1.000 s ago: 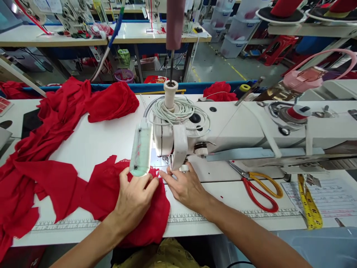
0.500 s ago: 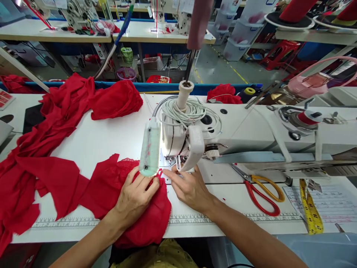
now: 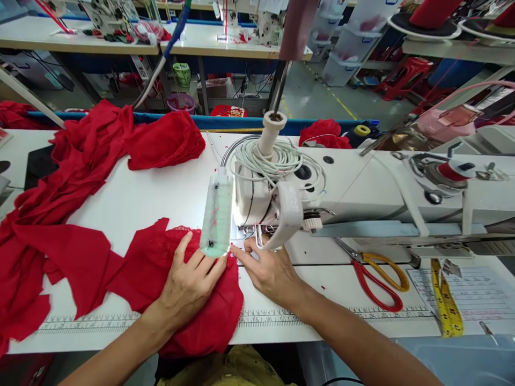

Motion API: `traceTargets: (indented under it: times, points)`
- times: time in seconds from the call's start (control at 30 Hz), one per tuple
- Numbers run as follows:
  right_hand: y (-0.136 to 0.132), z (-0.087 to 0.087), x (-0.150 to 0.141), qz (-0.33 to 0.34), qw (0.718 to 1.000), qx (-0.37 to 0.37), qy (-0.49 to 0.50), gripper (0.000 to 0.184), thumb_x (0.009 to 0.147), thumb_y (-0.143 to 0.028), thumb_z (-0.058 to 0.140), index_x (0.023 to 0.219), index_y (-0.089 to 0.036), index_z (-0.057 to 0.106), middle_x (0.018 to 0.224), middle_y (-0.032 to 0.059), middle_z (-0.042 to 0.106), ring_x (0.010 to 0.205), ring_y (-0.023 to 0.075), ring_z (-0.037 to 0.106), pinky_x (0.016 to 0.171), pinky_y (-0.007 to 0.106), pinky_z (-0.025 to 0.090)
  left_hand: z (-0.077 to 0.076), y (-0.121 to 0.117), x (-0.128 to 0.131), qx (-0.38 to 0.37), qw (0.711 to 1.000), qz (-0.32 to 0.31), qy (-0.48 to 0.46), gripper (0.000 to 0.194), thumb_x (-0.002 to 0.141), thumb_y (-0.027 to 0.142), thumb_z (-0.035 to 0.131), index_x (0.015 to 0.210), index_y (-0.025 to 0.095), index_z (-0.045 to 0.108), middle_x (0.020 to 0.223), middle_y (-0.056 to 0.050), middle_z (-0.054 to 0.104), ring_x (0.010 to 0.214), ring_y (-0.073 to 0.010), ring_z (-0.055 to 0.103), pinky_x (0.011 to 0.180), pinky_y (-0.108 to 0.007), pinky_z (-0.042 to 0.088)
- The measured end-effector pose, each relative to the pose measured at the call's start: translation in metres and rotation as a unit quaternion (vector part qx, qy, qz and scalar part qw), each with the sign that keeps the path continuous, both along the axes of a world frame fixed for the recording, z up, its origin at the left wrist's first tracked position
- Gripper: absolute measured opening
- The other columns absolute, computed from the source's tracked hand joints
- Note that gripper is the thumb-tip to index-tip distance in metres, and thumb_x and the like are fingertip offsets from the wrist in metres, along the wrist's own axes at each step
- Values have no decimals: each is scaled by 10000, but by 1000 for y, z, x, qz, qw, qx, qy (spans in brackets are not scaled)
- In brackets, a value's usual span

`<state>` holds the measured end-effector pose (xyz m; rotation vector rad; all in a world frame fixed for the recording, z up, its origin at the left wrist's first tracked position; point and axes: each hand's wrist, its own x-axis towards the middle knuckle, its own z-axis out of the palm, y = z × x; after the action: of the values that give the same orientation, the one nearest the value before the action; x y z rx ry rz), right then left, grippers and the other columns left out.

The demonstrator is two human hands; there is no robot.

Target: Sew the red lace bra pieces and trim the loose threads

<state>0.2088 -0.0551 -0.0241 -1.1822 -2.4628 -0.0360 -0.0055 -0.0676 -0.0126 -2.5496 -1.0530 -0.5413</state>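
Observation:
My left hand (image 3: 187,287) lies flat, fingers spread, on a piece of red fabric (image 3: 153,268) in front of the white sewing machine (image 3: 346,193). My right hand (image 3: 269,271) rests beside it on the machine bed, fingers stretched toward the fabric's edge just below the needle area (image 3: 251,233). The machine's lamp (image 3: 217,214) hangs over my left fingertips and hides the fabric's edge there. The lower part of the fabric drapes over the table's front edge.
A long heap of red fabric (image 3: 68,177) covers the table's left side. Red-and-yellow scissors (image 3: 376,273) and a yellow tape measure (image 3: 444,297) lie to the right. A ruler strip (image 3: 281,317) runs along the front edge. Other sewing tables stand behind.
Both hands stay on the fabric, which has edged slightly toward the needle. The view has shifted a little to the left and down.

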Motion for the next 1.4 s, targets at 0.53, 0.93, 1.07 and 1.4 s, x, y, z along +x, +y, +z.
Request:
traceTargets:
  times: [0.53,0.93,1.07,1.4]
  points:
    - [5,-4,4,7,996,8,94,336,928,-82,460,1131,-180,709,1016,78,669,868,194,551,833,362,409,-3,3,0,-40,999,2,-15,222,930,24,516,1065,118,665,1041,-109,742,960,-255,666,857,-524,539]
    - [-3,0,-4,-12,999,-32,-4,434,892,-32,481,1260,-195,641,906,50,608,756,177,456,849,361,339,10,5,4,-155,985,44,-61,265,935,58,450,1024,177,670,933,-67,714,903,-222,646,893,-459,502]
    - [-3,1,-5,-17,1000,-17,-5,402,896,-43,490,1239,-181,647,892,52,604,759,178,466,870,363,331,6,13,11,-174,979,46,-98,229,961,119,455,932,160,678,794,-57,664,794,-202,611,819,-383,500]
    - [0,1,-3,-11,1000,2,-4,443,872,-44,503,1270,-185,637,914,64,600,809,195,484,894,381,344,-5,21,9,-249,942,113,-193,230,981,293,494,973,197,703,867,-59,709,916,-221,640,822,-348,476]
